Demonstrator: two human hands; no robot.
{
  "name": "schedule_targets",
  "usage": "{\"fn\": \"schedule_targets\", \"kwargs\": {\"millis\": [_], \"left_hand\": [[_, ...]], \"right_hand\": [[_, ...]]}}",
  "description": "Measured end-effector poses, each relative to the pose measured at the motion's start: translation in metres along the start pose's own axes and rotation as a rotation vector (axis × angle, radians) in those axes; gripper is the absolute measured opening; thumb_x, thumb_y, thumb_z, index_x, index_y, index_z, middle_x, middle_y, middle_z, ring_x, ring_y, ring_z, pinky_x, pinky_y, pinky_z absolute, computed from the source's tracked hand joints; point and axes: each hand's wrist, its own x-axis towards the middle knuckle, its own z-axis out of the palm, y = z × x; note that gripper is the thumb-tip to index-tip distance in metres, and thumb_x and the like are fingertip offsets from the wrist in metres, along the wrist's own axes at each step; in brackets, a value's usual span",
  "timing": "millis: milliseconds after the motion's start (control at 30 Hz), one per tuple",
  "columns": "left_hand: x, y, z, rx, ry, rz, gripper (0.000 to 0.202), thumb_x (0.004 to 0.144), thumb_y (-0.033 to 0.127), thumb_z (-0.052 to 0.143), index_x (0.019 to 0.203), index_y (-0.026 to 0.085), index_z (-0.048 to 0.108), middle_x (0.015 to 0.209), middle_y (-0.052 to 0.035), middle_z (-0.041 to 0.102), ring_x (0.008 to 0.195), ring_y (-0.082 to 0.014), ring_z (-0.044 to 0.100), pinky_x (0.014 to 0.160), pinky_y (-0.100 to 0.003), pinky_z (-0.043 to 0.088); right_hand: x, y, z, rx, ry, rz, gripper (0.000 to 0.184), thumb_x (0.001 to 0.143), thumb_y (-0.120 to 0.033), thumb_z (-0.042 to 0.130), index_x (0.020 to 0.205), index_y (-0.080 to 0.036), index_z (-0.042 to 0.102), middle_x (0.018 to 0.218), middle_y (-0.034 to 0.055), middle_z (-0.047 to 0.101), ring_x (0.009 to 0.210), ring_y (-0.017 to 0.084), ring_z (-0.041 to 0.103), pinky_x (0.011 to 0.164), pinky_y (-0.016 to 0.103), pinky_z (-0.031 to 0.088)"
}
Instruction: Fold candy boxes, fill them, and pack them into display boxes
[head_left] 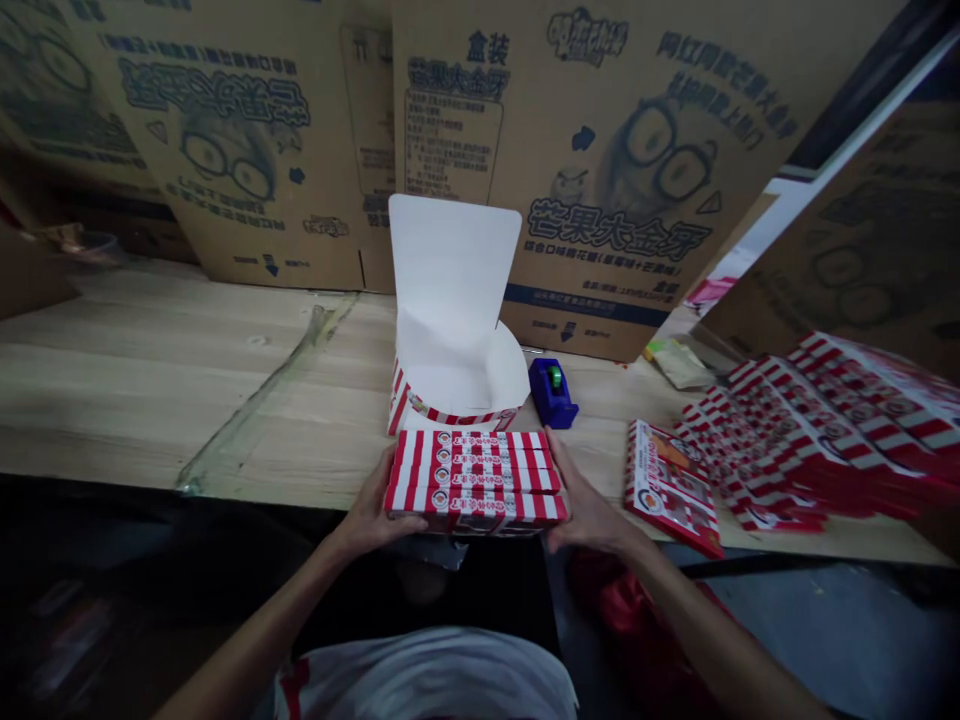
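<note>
Between my two hands is a stack of several flat red-and-white striped boxes (476, 480), held at the table's front edge. My left hand (379, 510) grips its left end, with the thumb along the near side. The right end is in the grip of my right hand (581, 500). Just behind the stack stands a white carton with its lid up (455, 260); its outside is striped red and white, and the visible inside is plain white. A blue tape dispenser (553, 393) with a green core sits right of that carton.
Rows of striped boxes (810, 430) are piled at the right, with a single flat box (671, 485) lying nearer. Large brown cardboard cartons (525, 130) line the back. Clear tape (262, 400) runs across the wooden table (150, 380) at left. A small packet (679, 362) lies at back right.
</note>
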Motion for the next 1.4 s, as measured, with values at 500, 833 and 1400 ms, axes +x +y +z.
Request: {"fn": "schedule_targets", "kwargs": {"millis": [500,833,1400], "left_hand": [[-0.009,0.053,-0.007,0.197,0.08,0.011,0.107,0.052,0.039,0.089,0.142,0.026,0.033,0.137,-0.0149,0.047,0.123,-0.0405,0.047,0.103,-0.058,0.04],[0.091,0.122,-0.089,0.234,0.151,0.284,0.101,0.071,0.075,0.056,0.151,0.026,0.019,0.154,-0.0119,0.02,0.142,-0.0402,0.019,0.113,-0.062,0.019],[0.125,0.02,-0.053,0.805,0.202,0.09,0.05,0.076,0.053,0.068,0.111,0.019,0.058,0.127,-0.0183,0.047,0.123,-0.0385,0.043,0.1,-0.057,0.036]], "right_hand": [[0.065,-0.124,-0.021,-0.563,-0.393,-0.182,0.105,0.049,-0.037,0.078,0.14,-0.005,0.035,0.129,0.0247,0.049,0.113,0.04,0.052,0.093,0.049,0.047],[0.105,-0.162,-0.116,-0.426,0.182,-0.392,0.097,0.058,-0.035,0.08,0.141,-0.022,0.033,0.134,0.0129,0.048,0.118,0.036,0.051,0.099,0.048,0.045],[0.209,-0.068,-0.073,-0.582,-0.369,-0.028,0.072,0.052,-0.03,0.078,0.118,-0.015,0.052,0.11,0.0121,0.063,0.095,0.031,0.06,0.081,0.039,0.051]]}}
